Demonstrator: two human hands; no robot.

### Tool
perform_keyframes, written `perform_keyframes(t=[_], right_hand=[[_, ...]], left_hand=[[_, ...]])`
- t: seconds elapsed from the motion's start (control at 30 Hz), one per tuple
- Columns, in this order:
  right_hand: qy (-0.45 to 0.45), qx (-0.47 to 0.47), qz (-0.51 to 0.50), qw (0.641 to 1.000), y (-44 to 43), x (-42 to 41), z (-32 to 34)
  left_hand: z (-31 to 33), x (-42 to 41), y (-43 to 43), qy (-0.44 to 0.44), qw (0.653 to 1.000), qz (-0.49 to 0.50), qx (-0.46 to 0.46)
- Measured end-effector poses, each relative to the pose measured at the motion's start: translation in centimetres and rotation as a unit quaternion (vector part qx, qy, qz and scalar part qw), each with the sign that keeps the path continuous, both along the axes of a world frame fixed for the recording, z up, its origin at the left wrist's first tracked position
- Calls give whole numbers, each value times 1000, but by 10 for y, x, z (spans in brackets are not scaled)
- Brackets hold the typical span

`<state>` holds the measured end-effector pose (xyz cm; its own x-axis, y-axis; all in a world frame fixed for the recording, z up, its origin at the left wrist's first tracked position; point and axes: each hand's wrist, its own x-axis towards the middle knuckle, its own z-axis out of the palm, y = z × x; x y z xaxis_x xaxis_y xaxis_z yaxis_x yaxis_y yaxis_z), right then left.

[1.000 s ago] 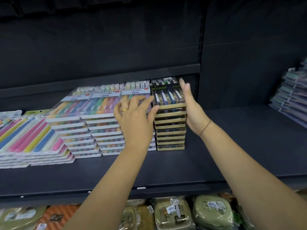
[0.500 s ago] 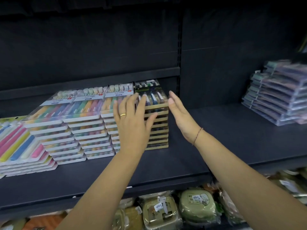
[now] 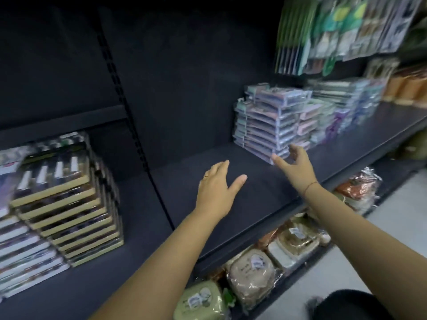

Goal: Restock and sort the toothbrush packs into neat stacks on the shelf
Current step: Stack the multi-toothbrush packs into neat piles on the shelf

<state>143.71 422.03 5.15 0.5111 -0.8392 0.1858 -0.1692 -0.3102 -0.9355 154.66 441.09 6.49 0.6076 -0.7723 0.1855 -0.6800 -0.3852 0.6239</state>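
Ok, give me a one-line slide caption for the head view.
Both open, left hand and right hand reach over the dark shelf toward the bluish pack stack; gold-edged pack stack at far left.

Open shelf (image 3: 180, 188) room between gold-edged stack (image 3: 69, 204) and purple stack (image 3: 265, 125)

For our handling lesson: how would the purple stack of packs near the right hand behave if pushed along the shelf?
The purple stack probably shears: its upper packs sit askew. Glossy wrapping suggests slippery layers. Flat packs look stiff, likely light.
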Motion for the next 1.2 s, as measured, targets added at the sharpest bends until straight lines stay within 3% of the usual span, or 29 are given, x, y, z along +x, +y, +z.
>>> perform_keyframes(t=[0.3, 0.73, 1.2], right_hand=[[82, -33, 28, 996, -87, -1, -24], [-5, -15, 39, 999, -132, 2, -32], [7, -2, 117, 993, -118, -2, -40]], left_hand=[[-35, -4, -118, 91, 996, -7, -1], [-35, -20, -193, 260, 961, 48, -81], [-43, -45, -199, 197, 976, 71, -61]])
